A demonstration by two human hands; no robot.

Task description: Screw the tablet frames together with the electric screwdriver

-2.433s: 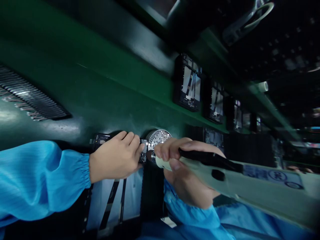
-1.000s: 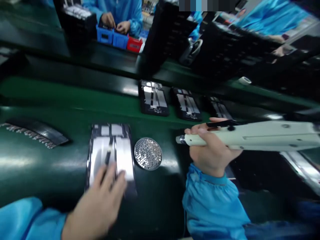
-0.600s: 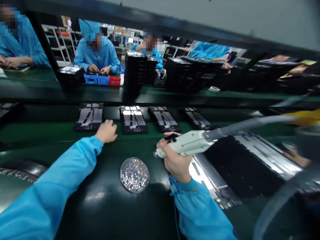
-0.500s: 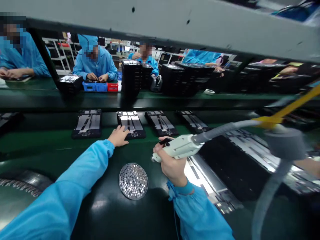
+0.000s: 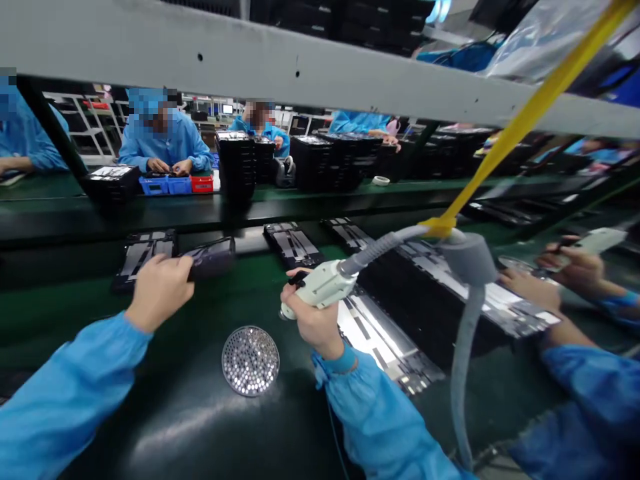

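My left hand [image 5: 163, 290] is closed on the edge of a dark tablet-like device [image 5: 213, 258], which is tilted up and smeared by motion. Just behind that hand lies another open device [image 5: 143, 250] with a pale inside. In my right hand [image 5: 320, 327] is a white electric screwdriver [image 5: 325, 283], its nose pointing left and its grey cable leading off to the right. Between my arms a round dish [image 5: 251, 361] full of small shiny round pieces rests on the dark green surface.
Two open devices [image 5: 293, 245] lie farther back. Right of my screwdriver are a black mat [image 5: 410, 300] and silvery panels [image 5: 385, 340]. A yellow strap [image 5: 530, 113] holds a grey cable fitting [image 5: 465, 257]. A co-worker's hands [image 5: 575, 267] work at right; stacked black devices [image 5: 235, 167] stand behind.
My left hand has moved left and taken hold of a device from the row, tilting it up. The view has turned right; a co-worker's hands now show. My right hand keeps its grip on the screwdriver.
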